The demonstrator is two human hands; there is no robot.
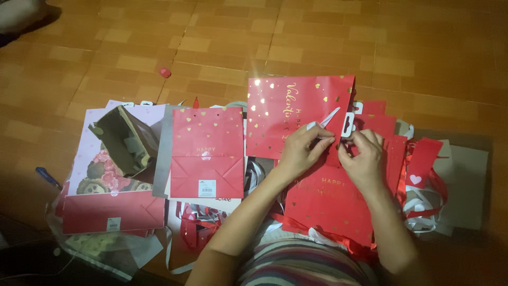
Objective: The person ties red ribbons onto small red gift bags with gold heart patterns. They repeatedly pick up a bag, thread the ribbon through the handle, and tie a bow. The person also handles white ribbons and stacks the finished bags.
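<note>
Hands: left hand (302, 148) and right hand (361, 156) meet over a flat red paper gift bag with gold hearts (330, 204), fingers curled in.
Left hand grip: thumb and forefinger pinched on a narrow white satin ribbon (329, 117), its free end sticking up and to the right.
Right hand grip: fingertips closed at the bag's top edge, just beside the ribbon; what exactly they pinch I cannot tell.
Bag position: on the person's lap, above a heap of loose red and white ribbons (423, 204).
Handling: probably light and thin, creases easily; the glossy ribbon looks slippery, best pinched near the punched top edge.
Orientation: long axis runs away from the person, mouth at the far end.
Nearby: a second red folded bag (207, 153) lies flat to the left on the orange tiled floor (317, 37).
</note>
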